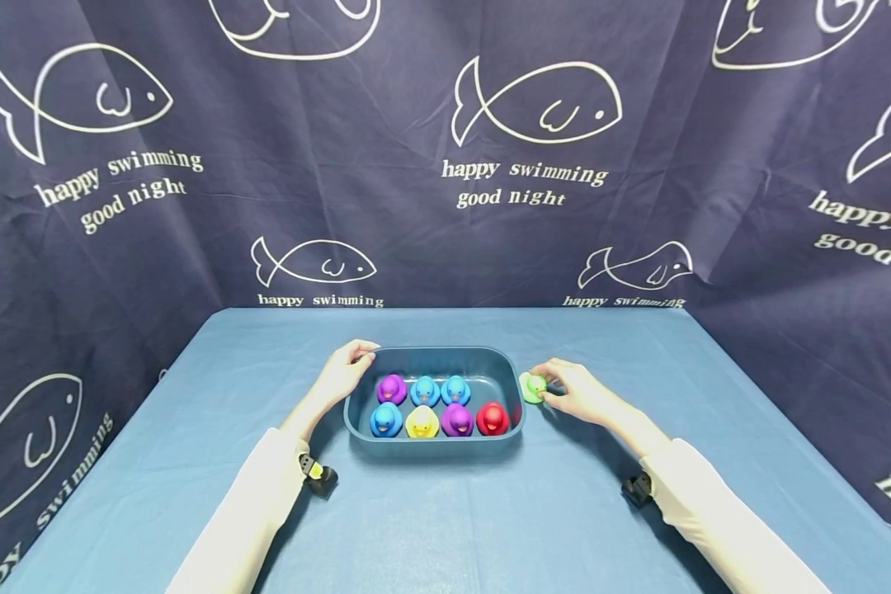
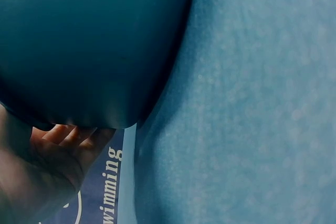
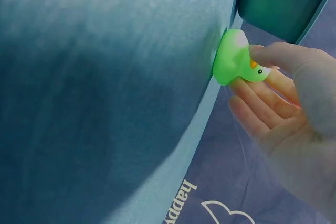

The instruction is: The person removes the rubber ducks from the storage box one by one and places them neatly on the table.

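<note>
A blue-grey plastic bin point(image 1: 436, 448) stands on the table with several rubber ducks in it. My left hand point(image 1: 347, 369) grips its rim at the far left corner; in the left wrist view the fingers point(image 2: 86, 142) reach behind the bin wall point(image 2: 94, 51). Just off the bin's right side, my right hand point(image 1: 575, 391) pinches a green rubber duck point(image 1: 532, 388) by the head. In the right wrist view the thumb point(image 3: 275, 55) lies across the head of the duck point(image 3: 231, 59), with fingertips on its other side. The duck's base is at the tablecloth.
Inside the bin are a yellow duck point(image 1: 422, 422), a red duck point(image 1: 492, 419), two purple ducks point(image 1: 457, 421) and three blue ducks point(image 1: 386, 421). A light blue cloth point(image 1: 445, 528) covers the table. Dark curtains point(image 1: 416, 107) with fish prints hang behind and at both sides.
</note>
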A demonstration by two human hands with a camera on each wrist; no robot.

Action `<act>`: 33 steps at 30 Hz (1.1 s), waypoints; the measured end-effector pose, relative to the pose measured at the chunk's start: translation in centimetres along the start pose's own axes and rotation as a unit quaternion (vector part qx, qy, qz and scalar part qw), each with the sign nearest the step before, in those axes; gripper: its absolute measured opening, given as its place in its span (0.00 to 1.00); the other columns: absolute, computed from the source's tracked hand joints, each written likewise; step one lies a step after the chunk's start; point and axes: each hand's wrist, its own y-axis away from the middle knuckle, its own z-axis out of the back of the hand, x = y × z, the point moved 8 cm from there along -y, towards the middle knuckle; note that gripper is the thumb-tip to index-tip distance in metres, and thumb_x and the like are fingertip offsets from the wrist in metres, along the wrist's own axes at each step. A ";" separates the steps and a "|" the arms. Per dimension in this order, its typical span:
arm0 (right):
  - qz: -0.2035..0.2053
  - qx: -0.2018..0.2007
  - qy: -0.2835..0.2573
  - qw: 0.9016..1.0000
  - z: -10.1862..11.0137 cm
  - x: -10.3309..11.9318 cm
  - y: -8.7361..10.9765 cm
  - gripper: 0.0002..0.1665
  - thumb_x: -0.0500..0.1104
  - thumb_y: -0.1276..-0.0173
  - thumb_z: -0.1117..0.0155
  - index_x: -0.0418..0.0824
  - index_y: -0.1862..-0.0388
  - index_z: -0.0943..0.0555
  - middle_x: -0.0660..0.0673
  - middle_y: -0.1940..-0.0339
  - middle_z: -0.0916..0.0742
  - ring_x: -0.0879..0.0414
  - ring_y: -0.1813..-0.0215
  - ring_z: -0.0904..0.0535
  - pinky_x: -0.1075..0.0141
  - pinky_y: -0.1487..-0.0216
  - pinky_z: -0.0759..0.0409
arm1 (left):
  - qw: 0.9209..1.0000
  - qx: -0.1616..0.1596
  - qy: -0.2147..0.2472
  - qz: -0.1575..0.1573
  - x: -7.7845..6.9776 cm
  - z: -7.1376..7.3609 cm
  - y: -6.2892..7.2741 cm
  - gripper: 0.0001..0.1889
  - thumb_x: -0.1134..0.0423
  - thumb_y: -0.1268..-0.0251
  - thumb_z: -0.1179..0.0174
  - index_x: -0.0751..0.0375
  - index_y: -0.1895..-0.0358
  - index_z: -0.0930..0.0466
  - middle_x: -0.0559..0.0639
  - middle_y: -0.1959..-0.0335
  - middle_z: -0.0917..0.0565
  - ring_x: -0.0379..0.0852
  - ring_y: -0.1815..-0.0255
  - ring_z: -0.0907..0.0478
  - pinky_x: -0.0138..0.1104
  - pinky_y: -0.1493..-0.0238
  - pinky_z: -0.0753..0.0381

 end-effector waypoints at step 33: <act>-0.009 -0.008 0.030 0.999 1.8 1.2 -0.7 0.20 0.38 0.43 0.33 0.33 0.50 0.20 0.38 0.53 0.16 0.44 0.50 0.20 0.51 0.47 0.26 | 1.000 0.001 0.003 0.003 -0.1 0.0 0.1 0.13 0.68 0.33 0.49 0.67 0.49 0.24 0.63 0.54 0.17 0.53 0.52 0.23 0.37 0.53 0.28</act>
